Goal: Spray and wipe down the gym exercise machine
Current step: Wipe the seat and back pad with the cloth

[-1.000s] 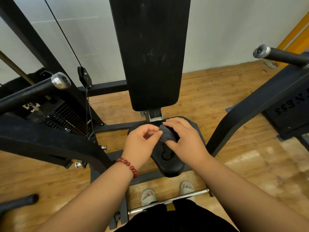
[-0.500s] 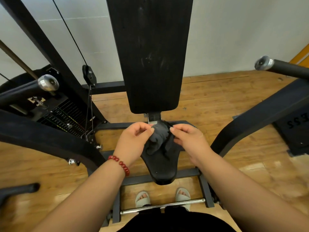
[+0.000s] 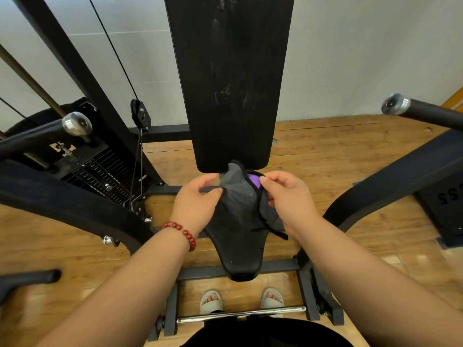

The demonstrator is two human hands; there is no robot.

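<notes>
left hand [image 3: 198, 204] and right hand [image 3: 288, 199] each pinch an upper edge of a limp grey cloth [image 3: 238, 194] over the seat [image 3: 241, 259]'s rear edge; it looks light and foldable anywhere.

- Red bead bracelet [image 3: 181, 234]: one strand of round glossy beads, at the wrist of the left hand [image 3: 198, 204].
- Both forearms bare up to the frame edge.
- Black garment [image 3: 263, 333] at bottom centre, plain; can't tell what kind.
- Pale grey open-toe slides [image 3: 211, 300], one per foot, wide strap, toes showing.
</notes>
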